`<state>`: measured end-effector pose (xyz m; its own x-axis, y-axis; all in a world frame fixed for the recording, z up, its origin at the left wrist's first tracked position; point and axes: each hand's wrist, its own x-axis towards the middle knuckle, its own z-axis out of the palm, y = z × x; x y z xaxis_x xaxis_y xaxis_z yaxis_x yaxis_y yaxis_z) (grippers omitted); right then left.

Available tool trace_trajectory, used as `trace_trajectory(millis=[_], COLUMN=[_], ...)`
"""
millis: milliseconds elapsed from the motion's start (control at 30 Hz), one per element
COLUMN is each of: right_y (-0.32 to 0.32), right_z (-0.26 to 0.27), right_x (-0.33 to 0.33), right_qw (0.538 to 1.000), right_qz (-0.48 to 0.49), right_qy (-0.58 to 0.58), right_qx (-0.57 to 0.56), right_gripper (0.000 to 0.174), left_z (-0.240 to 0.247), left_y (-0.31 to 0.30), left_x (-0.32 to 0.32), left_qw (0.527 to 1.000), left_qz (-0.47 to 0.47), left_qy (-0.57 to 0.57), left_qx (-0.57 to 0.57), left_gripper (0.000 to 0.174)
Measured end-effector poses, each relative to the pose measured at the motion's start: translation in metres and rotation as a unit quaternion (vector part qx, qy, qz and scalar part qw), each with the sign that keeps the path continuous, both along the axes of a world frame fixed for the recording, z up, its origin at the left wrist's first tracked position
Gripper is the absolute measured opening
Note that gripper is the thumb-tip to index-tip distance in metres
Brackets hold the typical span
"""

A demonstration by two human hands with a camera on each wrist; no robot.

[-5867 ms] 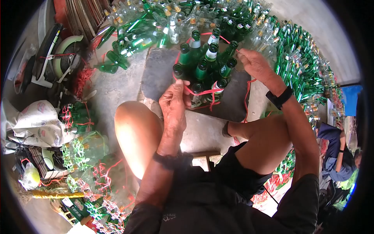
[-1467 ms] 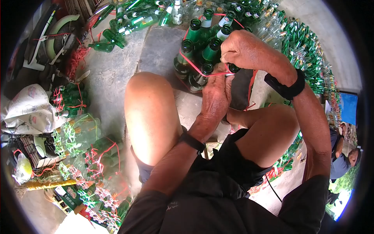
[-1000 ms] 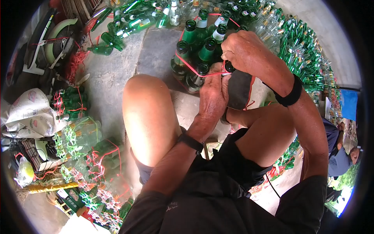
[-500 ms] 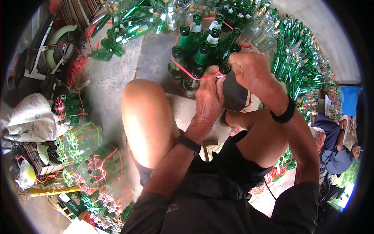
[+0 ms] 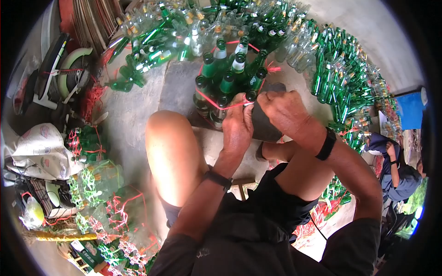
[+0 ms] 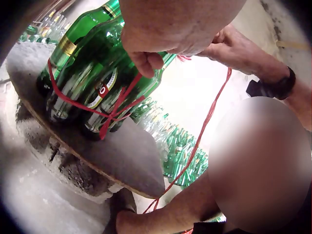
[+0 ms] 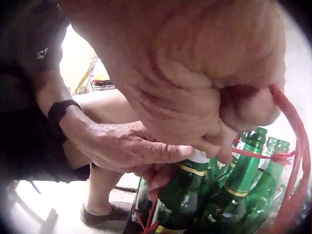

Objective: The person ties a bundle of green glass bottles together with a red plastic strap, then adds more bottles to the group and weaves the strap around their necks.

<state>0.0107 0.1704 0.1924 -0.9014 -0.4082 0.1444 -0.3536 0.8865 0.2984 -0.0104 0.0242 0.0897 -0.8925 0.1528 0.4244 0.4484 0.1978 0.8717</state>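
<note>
A cluster of green beer bottles [image 5: 226, 83] stands upright on a dark slab [image 5: 177, 94] before me. Red plastic twine [image 5: 208, 99] runs around their necks; in the left wrist view a lower band [image 6: 78, 103] wraps their bodies and crosses at a knot. My left hand [image 5: 237, 129] is at the front-right bottle's neck, thumb along it, fingers curled and pinching the twine. My right hand [image 5: 286, 112], close to its right, has curled fingers gripping a twine strand [image 7: 291, 114] that hangs from the fist in the right wrist view. The pinching fingertips are partly hidden.
Heaps of loose green and clear bottles [image 5: 334, 87] curve around the back and right. At left are a scooter-like vehicle [image 5: 69, 73], a white sack [image 5: 46, 149] and netted bottles [image 5: 99, 184]. Another person [image 5: 400, 177] sits at far right. My bent knee [image 5: 172, 142] is beside the slab.
My left hand has shifted from the cluster's left front to the front-right bottle. My right hand has come down from over that bottle's top to its right side, still gripping twine.
</note>
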Motion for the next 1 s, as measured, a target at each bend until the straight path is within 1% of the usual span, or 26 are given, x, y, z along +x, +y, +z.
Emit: trace_trajectory(millis=[33,100,167,233,267,333,400,467,500,533,567,600,667,700,767,833,900,967,1000], right_y=[0.000,0.001,0.001,0.000,0.000,-0.003,-0.006,-0.006,-0.004,-0.003,-0.004,-0.006,-0.011,-0.015,-0.023,-0.029,-0.031,-0.034,-0.034], right_z=[0.000,0.003,0.010,0.022,0.024,0.027,0.031,0.033,0.034,0.035,0.033,0.029,0.026,0.025,0.022,0.018,0.017,0.012,0.010], right_x=[0.001,0.004,0.004,0.006,0.008,0.011,0.016,0.020,0.021,0.023,0.024,0.026,0.031,0.033,0.037,0.040,0.043,0.048,0.051], right_qw=[1.000,1.000,1.000,0.996,0.997,0.996,0.996,0.995,0.995,0.993,0.993,0.994,0.994,0.993,0.990,0.989,0.988,0.986,0.986], right_qz=[-0.004,0.023,0.018,0.045,0.042,0.069,0.058,0.048,0.040,0.032,0.030,0.023,0.016,0.012,0.008,-0.022,-0.028,-0.033,-0.030], right_qy=[0.005,-0.017,-0.024,-0.059,-0.057,-0.051,-0.058,-0.068,-0.091,-0.114,-0.111,-0.105,-0.099,-0.113,-0.130,-0.117,-0.124,-0.133,-0.118], right_qx=[0.003,-0.006,-0.005,0.043,0.043,0.034,0.042,0.048,0.024,-0.001,-0.001,-0.018,-0.036,-0.042,-0.052,-0.084,-0.091,-0.100,-0.112], right_gripper=[0.008,0.007,0.005,0.005,0.005,0.007,0.007,0.008,0.007,0.007,0.007,0.008,0.008,0.008,0.008,0.009,0.009,0.009,0.009], left_z=[0.000,0.000,0.001,0.000,0.000,0.002,0.002,0.000,0.001,0.002,0.004,0.004,0.002,0.004,0.007,0.014,0.016,0.014,0.019], left_y=[-0.001,-0.001,0.000,0.000,0.000,-0.001,-0.001,0.000,-0.001,-0.001,-0.002,-0.002,-0.006,-0.007,-0.010,-0.016,-0.020,-0.024,-0.026], left_x=[0.000,0.000,-0.001,-0.001,-0.002,-0.003,-0.003,-0.002,-0.002,-0.001,0.000,0.001,0.004,0.005,0.010,0.018,0.023,0.026,0.029], left_qw=[1.000,1.000,1.000,1.000,0.998,0.999,0.999,0.999,0.999,1.000,1.000,1.000,0.998,0.998,0.999,0.998,0.997,0.998,0.999], left_qz=[-0.004,-0.006,-0.005,0.005,0.021,0.005,-0.009,0.009,0.009,-0.001,-0.012,-0.014,-0.025,-0.025,-0.003,-0.005,-0.008,-0.004,-0.008], left_qy=[0.005,-0.012,-0.004,0.023,0.048,0.046,0.043,0.047,0.049,0.020,-0.009,-0.005,-0.033,-0.031,0.034,0.012,-0.014,0.054,0.032], left_qx=[0.003,-0.018,-0.015,-0.001,-0.017,-0.013,-0.007,-0.021,-0.020,-0.020,-0.020,-0.020,-0.047,-0.049,-0.043,-0.059,-0.075,-0.044,-0.042], left_gripper=[0.029,0.029,0.029,0.029,0.030,0.030,0.031,0.030,0.030,0.030,0.031,0.031,0.033,0.033,0.033,0.033,0.034,0.031,0.028])
